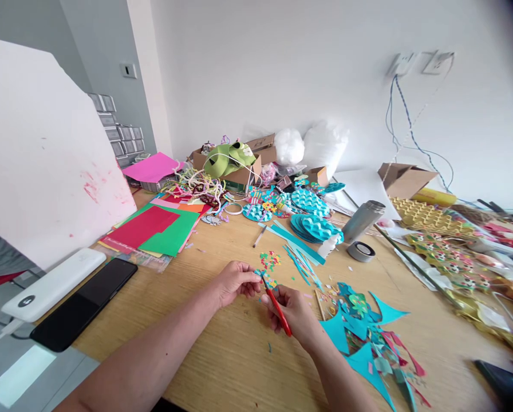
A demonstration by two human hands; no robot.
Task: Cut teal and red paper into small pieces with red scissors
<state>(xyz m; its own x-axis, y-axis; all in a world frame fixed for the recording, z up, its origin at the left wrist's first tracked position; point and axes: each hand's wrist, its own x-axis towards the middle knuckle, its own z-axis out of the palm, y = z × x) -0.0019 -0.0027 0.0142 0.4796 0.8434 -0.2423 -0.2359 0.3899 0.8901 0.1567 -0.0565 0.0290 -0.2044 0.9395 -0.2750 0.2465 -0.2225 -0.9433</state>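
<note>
My right hand [288, 312] grips a pair of scissors with red handles [279, 312], their tips pointing up toward my left hand. Between the thumb and fingertips of my left hand [239, 281] is a small blue paper piece [257, 273], right by the blades. Just beyond both hands lies a cluster of tiny red, yellow and green paper cutouts [270, 260], with more small bits partly hidden behind the scissors. To the right of my right hand spreads a heap of blue paper scraps [359, 329] with some red strips mixed in.
A phone [87, 303] and white power bank [54, 283] sit left, near coloured paper sheets [145, 229]. Blue wavy discs [314, 228], a white glue bottle [328, 245], a metal flask [363, 220] and its lid [360, 250] stand ahead right. Craft boxes line the wall.
</note>
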